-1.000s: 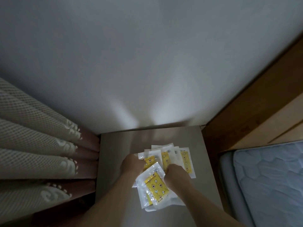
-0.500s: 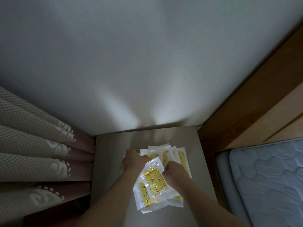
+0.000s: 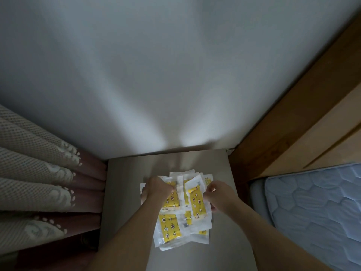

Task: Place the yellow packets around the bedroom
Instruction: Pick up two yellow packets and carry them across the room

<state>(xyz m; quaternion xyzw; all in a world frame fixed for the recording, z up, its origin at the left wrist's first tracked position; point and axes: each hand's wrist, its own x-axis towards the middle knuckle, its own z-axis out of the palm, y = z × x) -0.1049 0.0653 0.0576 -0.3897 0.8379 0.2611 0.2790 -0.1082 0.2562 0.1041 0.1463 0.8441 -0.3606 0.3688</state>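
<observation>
packets [image 3: 169,229] on nightstand [image 3: 125,173] — bed [image 3: 316,208] right

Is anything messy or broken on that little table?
Nothing looks broken or spilled. The yellow packets lie in a loose, crooked heap on the bedside table, overlapping at different angles. The left hand and right hand are each holding packets from it.
</observation>
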